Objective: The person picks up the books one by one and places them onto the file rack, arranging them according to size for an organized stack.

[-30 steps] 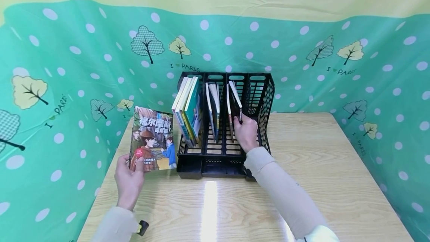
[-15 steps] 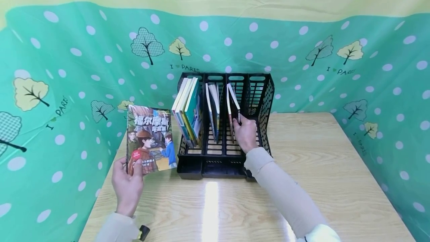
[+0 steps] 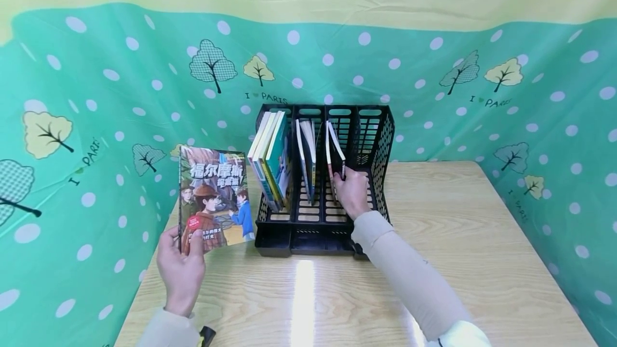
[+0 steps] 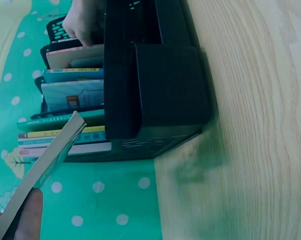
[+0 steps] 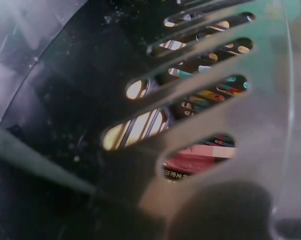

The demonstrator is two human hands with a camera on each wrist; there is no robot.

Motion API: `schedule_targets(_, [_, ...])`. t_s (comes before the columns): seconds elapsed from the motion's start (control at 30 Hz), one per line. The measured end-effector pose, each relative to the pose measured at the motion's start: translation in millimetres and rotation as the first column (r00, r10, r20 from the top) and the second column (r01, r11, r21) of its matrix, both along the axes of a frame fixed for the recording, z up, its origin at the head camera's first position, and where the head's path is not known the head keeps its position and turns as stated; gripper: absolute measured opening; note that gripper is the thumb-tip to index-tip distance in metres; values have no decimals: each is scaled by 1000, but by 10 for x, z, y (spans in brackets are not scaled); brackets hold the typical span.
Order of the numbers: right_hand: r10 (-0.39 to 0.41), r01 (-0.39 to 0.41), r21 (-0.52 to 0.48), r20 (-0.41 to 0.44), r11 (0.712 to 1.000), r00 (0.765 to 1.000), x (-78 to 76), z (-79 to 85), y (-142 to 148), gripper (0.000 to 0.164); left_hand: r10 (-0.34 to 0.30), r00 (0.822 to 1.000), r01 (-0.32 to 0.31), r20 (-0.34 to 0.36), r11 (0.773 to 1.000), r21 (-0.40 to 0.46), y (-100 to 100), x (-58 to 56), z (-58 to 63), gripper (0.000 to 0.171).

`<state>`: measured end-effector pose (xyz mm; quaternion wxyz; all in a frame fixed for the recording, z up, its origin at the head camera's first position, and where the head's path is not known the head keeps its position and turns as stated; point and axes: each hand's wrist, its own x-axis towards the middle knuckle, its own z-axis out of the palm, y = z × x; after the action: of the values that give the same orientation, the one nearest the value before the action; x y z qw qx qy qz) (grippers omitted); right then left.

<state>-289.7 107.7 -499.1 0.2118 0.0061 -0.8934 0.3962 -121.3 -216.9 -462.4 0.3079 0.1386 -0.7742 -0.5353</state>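
Note:
My left hand holds a comic-style paperback book by its lower left corner, thumb on the cover. The cover faces the head camera, left of a black desk organizer. In the left wrist view this book shows edge-on. My right hand reaches into the third compartment from the left and grips the lower front edge of a thin book. That book leans left at the top, close to another thin book. In the right wrist view a slotted black wall hides the hand.
Several books stand in the leftmost compartment, and a few thin ones in the second. The organizer stands on a wooden table. A green dotted curtain hangs behind and along both sides.
My left hand has moved slightly left and toward me, with the book appearing larger and more upright. The right-hand book's top has tipped a little left; the right hand has barely moved.

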Motion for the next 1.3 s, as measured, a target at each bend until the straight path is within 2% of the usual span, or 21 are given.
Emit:
schedule_targets(0.23, [5,-6,9,76,1000,997,15,-5,19,16,24,997,-27,-75,999,-33,15,32,23,22])
schedule_targets(0.5, [27,-28,12,105,1000,994,70,53,54,17,-9,988,2,-153,999,-46,49,71,34,24])
schedule_targets(0.7, [65,-63,-17,119,998,991,154,173,62,44,-5,973,-15,-231,996,-85,83,103,56,24])
schedule_targets(0.8, [91,-91,-9,96,996,991,223,274,77,49,15,962,-38,-274,996,-78,93,112,62,24])
schedule_targets(0.9, [110,-110,-6,58,994,992,305,388,91,52,37,944,-63,-328,996,-69,117,122,103,24])
schedule_targets(1.03, [126,-126,-3,2,992,992,411,524,96,54,37,901,-67,-431,996,-56,141,120,144,24])
schedule_targets(1.13, [140,-139,9,-69,990,988,488,632,84,54,15,862,-52,-507,997,-58,149,112,146,25])
schedule_targets(1.3, [176,-180,-1,-223,984,959,629,887,72,50,-2,807,-54,-590,995,-78,235,98,206,24])
